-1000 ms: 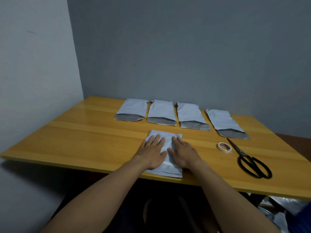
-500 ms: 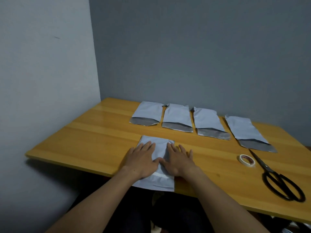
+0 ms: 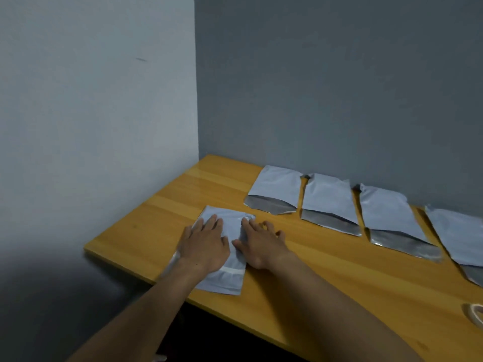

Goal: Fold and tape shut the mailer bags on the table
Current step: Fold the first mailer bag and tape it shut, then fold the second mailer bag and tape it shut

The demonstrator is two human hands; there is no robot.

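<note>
Wood, honey-coloured: tabletop (image 3: pixel 339 283), pushed into the room's corner, with walls along its left and far edges.

Item 1. Grey mailer bag (image 3: pixel 231 227), flat, lengthways, near the front-left corner. Its open end comes right up to the front edge. Whether it overhangs there is hidden by the forearm. A pale strip (image 3: pixel 231 270) crosses that end, probably the sealing band.

Item 2. Left hand (image 3: pixel 206 244), palm down, fingers straight and spread, pressing on the bag's left half. It grips nothing.

Item 3. Right hand (image 3: pixel 261 246), likewise flat and spread, thumb side on the bag's right edge, outer fingers on bare wood. It grips nothing. The pair appear to be smoothing the bag and pinning it square, so that a fold would come out clean.

Items 4–7. Leftmost bag (image 3: pixel 277 186), second bag (image 3: pixel 326 197), third bag (image 3: pixel 386 212) and fourth bag (image 3: pixel 454 236), side by side along the far edge. Each has its silvery mouth turned toward the person, unfolded and untaped. They look laid out as a queue.

Item 8. Roll of tape (image 3: pixel 474 313), by the right of the view, cut off by the frame, well apart from both hands. Taping looks some way off, and folding comes first.
</note>
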